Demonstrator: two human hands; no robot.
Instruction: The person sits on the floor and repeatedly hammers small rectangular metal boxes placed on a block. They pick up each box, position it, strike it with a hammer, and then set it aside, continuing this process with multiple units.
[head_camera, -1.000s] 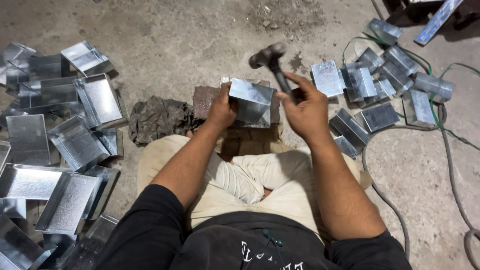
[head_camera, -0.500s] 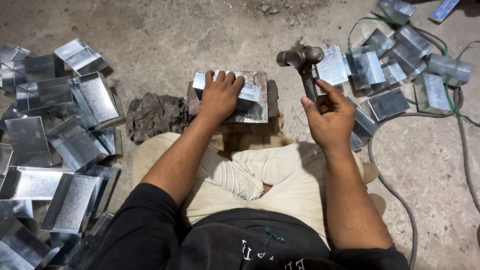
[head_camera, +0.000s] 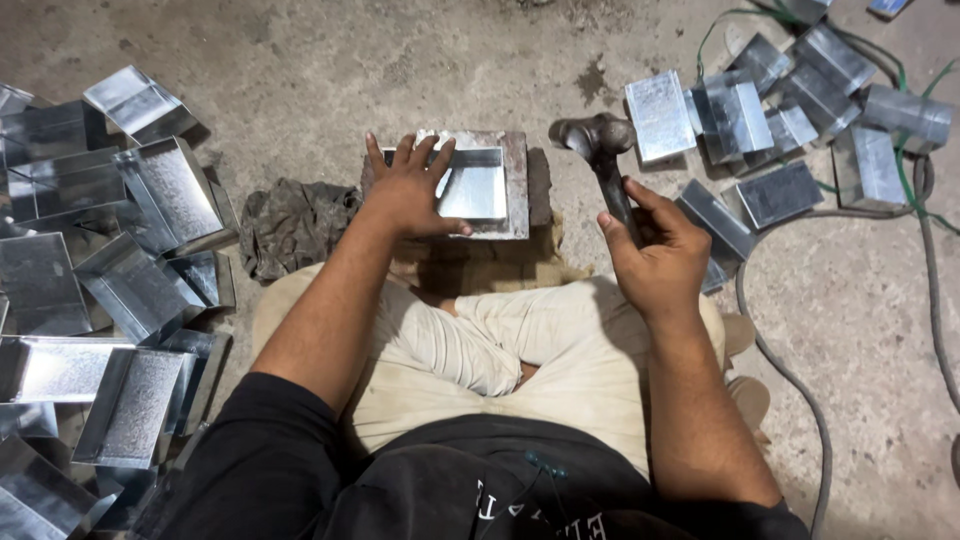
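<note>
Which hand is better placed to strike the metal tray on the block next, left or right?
Right. The right hand grips the hammer, its head raised beside the block. The left hand lies flat on the metal tray, pinning it, so it probably should stay there.

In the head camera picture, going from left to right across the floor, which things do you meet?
Pile of metal trays → crumpled rag → left hand → metal tray → hammer → folded metal boxes
</note>
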